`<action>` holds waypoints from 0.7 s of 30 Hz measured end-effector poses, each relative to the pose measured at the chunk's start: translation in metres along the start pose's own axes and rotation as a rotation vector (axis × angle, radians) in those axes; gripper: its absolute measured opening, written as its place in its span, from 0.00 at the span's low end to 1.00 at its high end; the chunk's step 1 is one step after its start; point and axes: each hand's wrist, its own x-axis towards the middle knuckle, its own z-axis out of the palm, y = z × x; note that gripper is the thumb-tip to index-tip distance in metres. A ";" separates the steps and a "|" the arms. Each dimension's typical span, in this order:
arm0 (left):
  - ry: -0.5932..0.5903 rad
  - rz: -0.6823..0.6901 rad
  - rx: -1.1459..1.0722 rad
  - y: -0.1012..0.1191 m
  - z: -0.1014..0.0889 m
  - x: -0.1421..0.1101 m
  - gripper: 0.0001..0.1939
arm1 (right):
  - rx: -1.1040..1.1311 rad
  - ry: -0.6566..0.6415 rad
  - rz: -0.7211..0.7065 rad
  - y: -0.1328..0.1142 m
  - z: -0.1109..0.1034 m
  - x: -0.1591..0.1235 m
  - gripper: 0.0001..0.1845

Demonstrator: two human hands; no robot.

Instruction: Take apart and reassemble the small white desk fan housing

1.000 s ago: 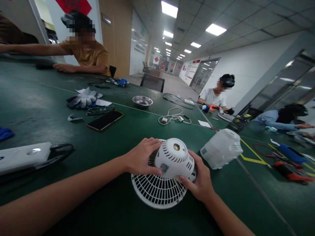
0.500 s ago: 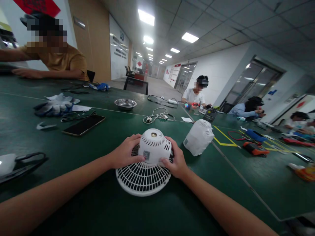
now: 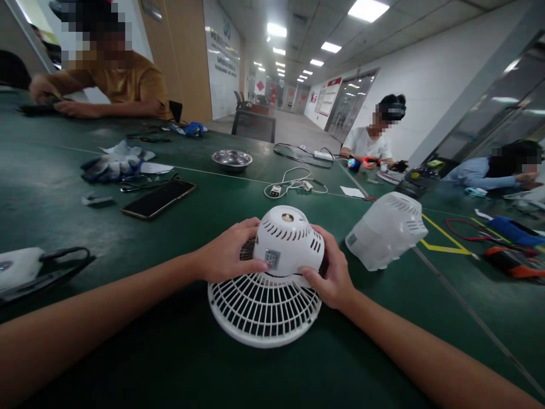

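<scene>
A small white fan lies face down on the green table, its round grille flat on the surface and its vented motor housing pointing up. My left hand grips the housing from the left, fingers curled round it. My right hand grips it from the right, thumb at its lower edge. A second white plastic housing lies on its side just right of the fan, untouched.
On the table beyond lie a black phone, gloves, a steel bowl, a white cable with a plug and a white device at the left. Tools lie at the right. Other people sit at the far sides.
Both hands stay on the fan housing. The view has shifted, and my right hand has slipped lower round the housing's right side.
</scene>
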 end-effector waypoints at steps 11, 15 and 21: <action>0.045 -0.098 0.200 0.021 0.005 -0.017 0.31 | -0.083 0.037 -0.040 -0.002 -0.001 -0.005 0.41; 0.115 -0.027 0.148 0.005 0.008 -0.021 0.34 | -0.120 0.027 -0.093 -0.006 0.001 -0.004 0.43; 0.163 -0.042 0.093 -0.012 0.011 -0.026 0.37 | -0.078 0.008 -0.122 -0.004 0.002 -0.003 0.45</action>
